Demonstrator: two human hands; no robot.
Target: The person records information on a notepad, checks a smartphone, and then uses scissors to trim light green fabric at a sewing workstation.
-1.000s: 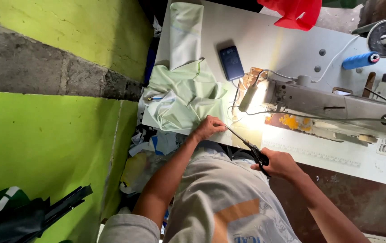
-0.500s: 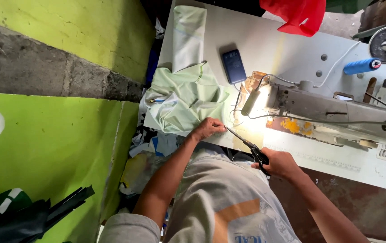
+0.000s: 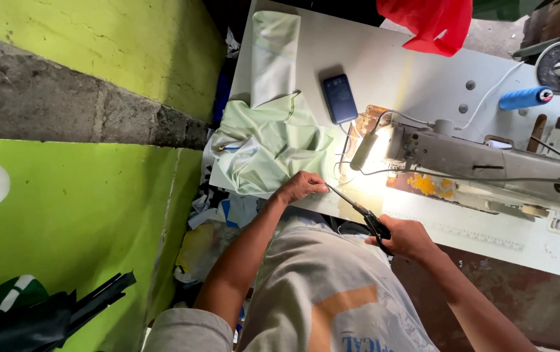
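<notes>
My left hand (image 3: 301,187) pinches the near edge of a pale green garment (image 3: 270,146) that lies bunched on the white sewing table (image 3: 417,72). Black-handled scissors (image 3: 364,215) are gripped in my right hand (image 3: 407,238), and their blades reach toward my left fingers at the cloth's edge. The sewing machine (image 3: 488,163) stands just right of the cloth, its lamp lighting the table under the needle.
A dark phone (image 3: 340,98) lies on the table beyond the garment. A blue thread spool (image 3: 524,98) and a red cloth (image 3: 433,23) sit at the far side. Fabric scraps (image 3: 218,215) hang below the table's left edge beside a green wall (image 3: 97,228).
My hands have stayed at the cloth's edge; the scissors remain pointed at my left fingers. The view has shifted slightly.
</notes>
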